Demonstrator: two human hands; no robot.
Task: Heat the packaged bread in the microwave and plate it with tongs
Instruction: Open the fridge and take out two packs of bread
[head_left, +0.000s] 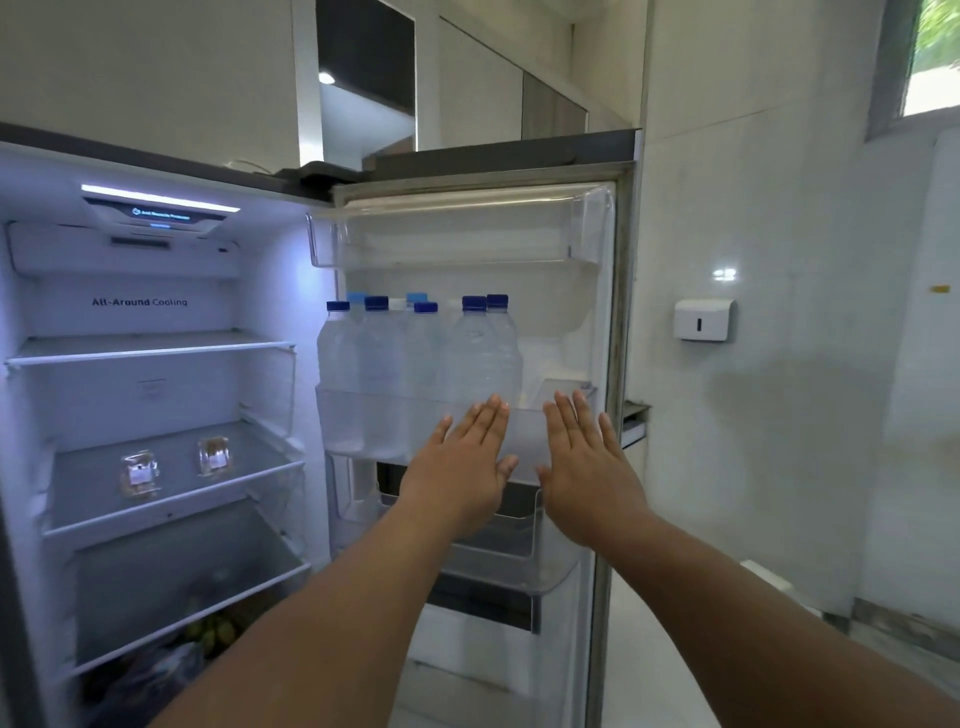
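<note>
Open fridge (156, 312); left hand (457, 467), right hand (587, 467) flat, empty.

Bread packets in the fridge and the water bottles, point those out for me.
left bread packet (139, 474), head view, its label
right bread packet (214, 455), head view, its middle
water bottles (485, 353), head view, rightmost front bottle's body

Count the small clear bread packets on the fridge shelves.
2. Both small clear plastic packets lie on the third glass shelf of the open fridge: one towards the left, one right of it and further back. More may be hidden on the dark lower shelves.
</note>
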